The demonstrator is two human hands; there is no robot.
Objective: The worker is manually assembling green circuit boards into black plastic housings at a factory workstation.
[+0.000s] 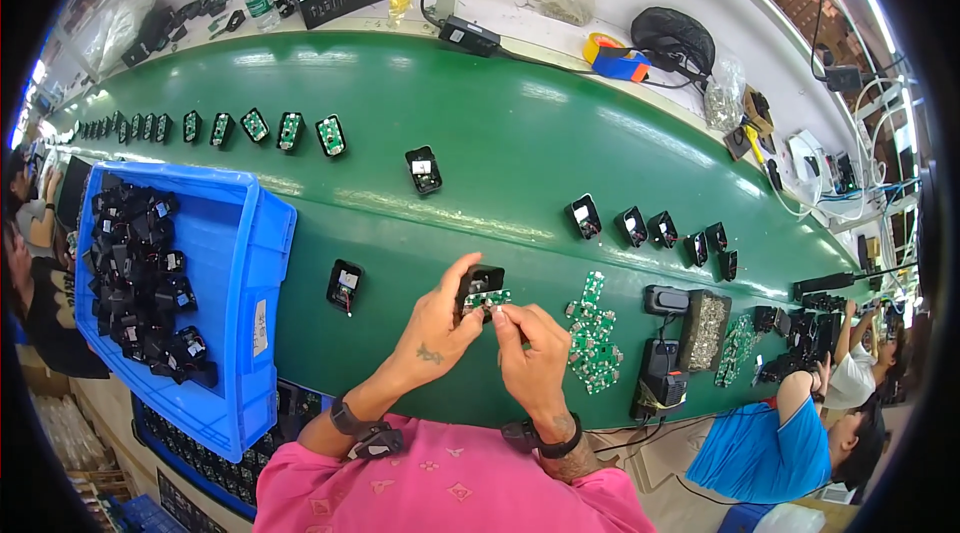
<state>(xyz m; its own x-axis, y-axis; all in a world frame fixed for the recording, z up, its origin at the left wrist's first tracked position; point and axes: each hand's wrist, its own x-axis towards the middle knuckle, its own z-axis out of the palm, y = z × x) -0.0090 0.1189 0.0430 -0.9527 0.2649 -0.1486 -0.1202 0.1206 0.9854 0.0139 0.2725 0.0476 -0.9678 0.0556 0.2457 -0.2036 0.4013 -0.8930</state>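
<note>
A small green circuit board (487, 300) is at the near side of a black housing (486, 280), in the middle of the grip. The left hand (432, 338) grasps the housing; the right hand (532, 348) pinches the board with its fingertips. How deep the board sits cannot be told. For good work, the left hand should hold the housing firm, while the right guides the board level by its edges, without forcing. Just right of the grip lies a pile of boards (597, 343); to its left, another housing (344, 285), then a blue crate (262, 263).
</note>
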